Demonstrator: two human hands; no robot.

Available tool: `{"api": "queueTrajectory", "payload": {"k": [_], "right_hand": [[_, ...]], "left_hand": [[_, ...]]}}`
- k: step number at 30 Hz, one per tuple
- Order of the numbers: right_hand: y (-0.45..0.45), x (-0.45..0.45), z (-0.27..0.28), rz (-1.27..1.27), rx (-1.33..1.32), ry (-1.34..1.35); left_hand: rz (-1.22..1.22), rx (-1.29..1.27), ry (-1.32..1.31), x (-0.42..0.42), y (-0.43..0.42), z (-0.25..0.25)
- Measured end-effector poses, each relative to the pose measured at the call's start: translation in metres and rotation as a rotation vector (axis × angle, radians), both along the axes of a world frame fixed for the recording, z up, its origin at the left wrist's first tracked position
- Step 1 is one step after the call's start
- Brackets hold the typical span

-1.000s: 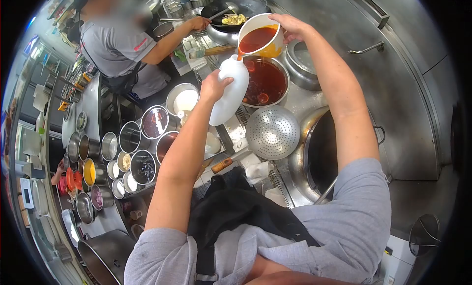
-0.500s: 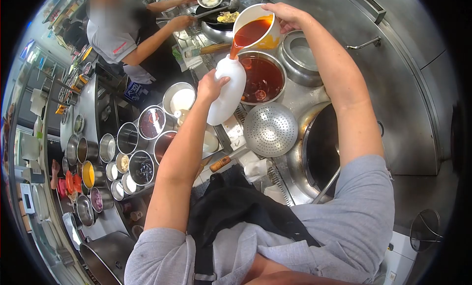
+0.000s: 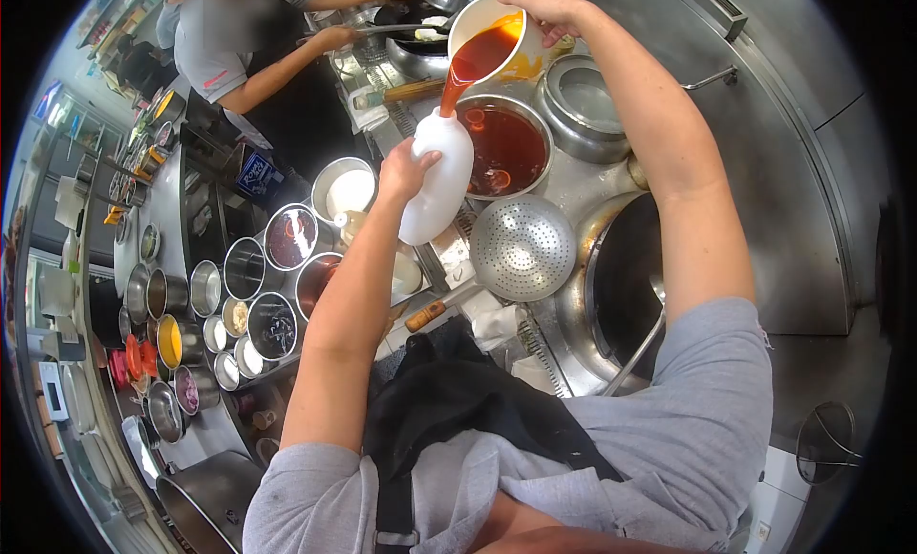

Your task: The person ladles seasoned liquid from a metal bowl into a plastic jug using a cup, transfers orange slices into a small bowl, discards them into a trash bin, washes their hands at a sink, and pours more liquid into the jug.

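My left hand (image 3: pixel 406 170) is closed around a white plastic jug (image 3: pixel 441 186), held tilted with its mouth upward. In my right hand (image 3: pixel 546 14) is a white tub (image 3: pixel 466 24), gripped by its rim and tipped over. Red-orange sauce (image 3: pixel 458 88) runs from the tub in a stream into the jug's mouth. Just right of the jug stands a metal pot (image 3: pixel 547 162) of dark red liquid with round slices floating in it. How full the jug is cannot be made out.
A perforated strainer (image 3: pixel 522 248) with a wooden handle lies beside a large wok (image 3: pixel 621 287) holding a ladle. Several metal containers, one a pot of white powder (image 3: pixel 349 189), stand at left. A co-worker (image 3: pixel 272 67) handles a pan at the upper left. A lidded pot (image 3: pixel 585 95) stands at right.
The tub has tipped a little further and shifted slightly left, and the sauce stream shows longer. The co-worker's bowl has tipped over the pan.
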State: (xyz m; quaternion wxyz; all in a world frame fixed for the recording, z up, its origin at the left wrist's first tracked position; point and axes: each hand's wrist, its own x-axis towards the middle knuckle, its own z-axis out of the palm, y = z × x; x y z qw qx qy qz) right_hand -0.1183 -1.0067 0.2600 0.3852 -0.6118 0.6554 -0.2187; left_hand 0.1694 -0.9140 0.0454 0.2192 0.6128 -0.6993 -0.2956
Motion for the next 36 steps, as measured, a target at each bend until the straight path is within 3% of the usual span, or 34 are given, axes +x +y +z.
{"api": "queueTrajectory", "payload": {"k": [15,25,36], "right_hand": [[0.023,0.014,0.034,-0.025,0.016,0.261],[0.004,0.006,0.025,0.082,-0.062,0.282],[-0.001,0.007,0.017,0.215,-0.159,0.288]], "left_hand": [[0.030,-0.124,0.047,-0.004,0.001,-0.021],[-0.001,0.010,0.060,-0.015,0.009,0.011],[0.031,-0.104,0.071,-0.018,0.002,-0.010]]}}
